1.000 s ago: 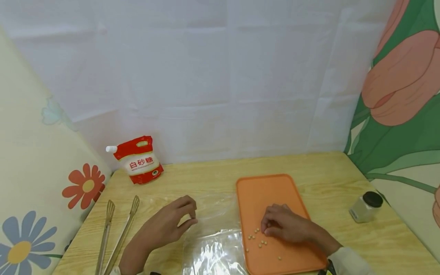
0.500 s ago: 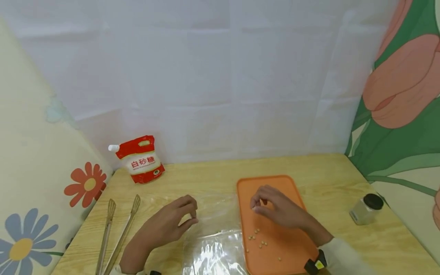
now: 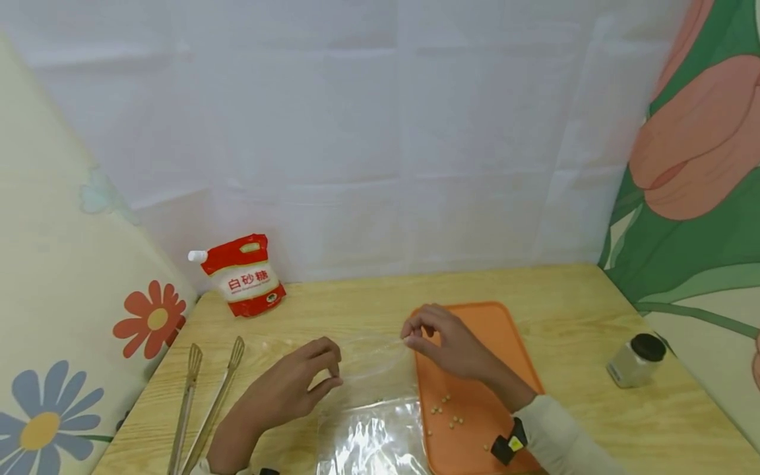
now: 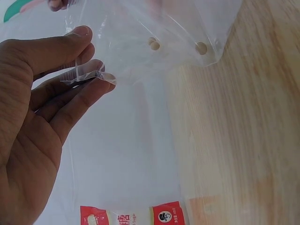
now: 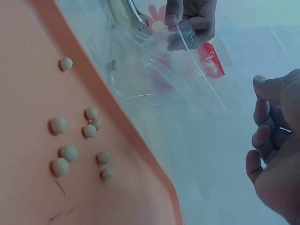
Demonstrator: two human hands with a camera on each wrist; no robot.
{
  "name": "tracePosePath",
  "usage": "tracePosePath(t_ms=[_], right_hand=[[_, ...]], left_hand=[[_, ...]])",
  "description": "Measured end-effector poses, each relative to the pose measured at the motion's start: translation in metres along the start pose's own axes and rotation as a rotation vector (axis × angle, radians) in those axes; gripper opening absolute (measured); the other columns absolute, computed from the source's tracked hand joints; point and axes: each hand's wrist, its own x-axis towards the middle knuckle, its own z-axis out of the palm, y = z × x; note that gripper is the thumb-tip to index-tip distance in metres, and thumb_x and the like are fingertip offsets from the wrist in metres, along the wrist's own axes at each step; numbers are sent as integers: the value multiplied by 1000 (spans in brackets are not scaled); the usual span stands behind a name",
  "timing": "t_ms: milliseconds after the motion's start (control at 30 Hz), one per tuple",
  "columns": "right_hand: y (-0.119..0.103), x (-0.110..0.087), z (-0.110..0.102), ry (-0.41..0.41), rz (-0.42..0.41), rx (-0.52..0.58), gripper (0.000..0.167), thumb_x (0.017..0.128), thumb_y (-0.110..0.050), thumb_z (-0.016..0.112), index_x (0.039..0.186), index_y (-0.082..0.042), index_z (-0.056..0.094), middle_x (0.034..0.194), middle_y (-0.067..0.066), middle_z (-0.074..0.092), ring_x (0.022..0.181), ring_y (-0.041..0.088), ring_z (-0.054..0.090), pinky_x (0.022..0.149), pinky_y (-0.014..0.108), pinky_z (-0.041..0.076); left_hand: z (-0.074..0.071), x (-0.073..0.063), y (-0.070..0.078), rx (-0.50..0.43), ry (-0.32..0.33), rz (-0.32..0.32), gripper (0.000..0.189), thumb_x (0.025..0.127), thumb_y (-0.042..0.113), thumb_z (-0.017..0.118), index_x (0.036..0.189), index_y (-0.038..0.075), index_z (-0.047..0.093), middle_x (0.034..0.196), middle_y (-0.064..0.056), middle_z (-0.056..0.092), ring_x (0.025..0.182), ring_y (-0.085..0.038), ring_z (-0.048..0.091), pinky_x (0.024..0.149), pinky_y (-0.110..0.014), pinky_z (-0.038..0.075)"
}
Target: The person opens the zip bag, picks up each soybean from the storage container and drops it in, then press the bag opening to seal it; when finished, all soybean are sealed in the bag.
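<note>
A clear zip bag (image 3: 369,432) lies between the hands, its upper part lifted off the table. My left hand (image 3: 291,384) pinches the bag's mouth at its left side, thumb apart from the fingers. Several pale soybeans (image 4: 153,44) show through the plastic in the left wrist view. My right hand (image 3: 454,346) is at the bag's right edge, thumb and fingertips brought together in a pinch; the soybean between them is mostly hidden. Loose soybeans (image 5: 69,153) lie on the orange tray (image 3: 475,320) below the right forearm.
Metal tongs (image 3: 216,402) lie at the left of the wooden table (image 3: 344,300). A red and white sugar pouch (image 3: 245,277) stands at the back left. At the right stands a small jar (image 3: 635,359) with a black lid.
My right hand has risen from the soybeans on the tray and moved left and away from me to the bag's mouth. The left hand has kept its place on the bag.
</note>
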Motion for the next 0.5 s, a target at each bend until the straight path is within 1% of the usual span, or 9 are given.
tracePosePath(t_ms=[233,367,467,500], right_hand=[[2,2,3,4,3,-13,4,102,-22,62,105,-25,64,90,-11,54,81,14,47,72,30,40],[1,3,5,3,10,-6,5,101,-21,64,105,-24,66,89,-11,54,80,14,46,71,36,41],[1,5,8,2,4,-3,6,101,-20,64,104,-23,67,88,-10,53,79,17,46,70,42,42],[1,5,8,2,2,-6,6,101,-19,64,105,-23,67,88,-10,53,78,18,46,70,43,42]], left_hand=[[1,0,-2,0,10,15,27,85,9,82,90,22,59,104,8,54,92,-5,53,75,-23,51],[1,1,-2,-6,6,11,28,84,8,82,90,22,59,105,8,53,93,-5,53,75,-23,51],[2,1,-2,-9,6,12,27,84,8,82,90,22,59,104,9,53,93,-5,53,75,-24,51],[2,1,-2,-9,6,13,27,84,8,82,90,22,59,104,9,53,93,-5,53,75,-23,51]])
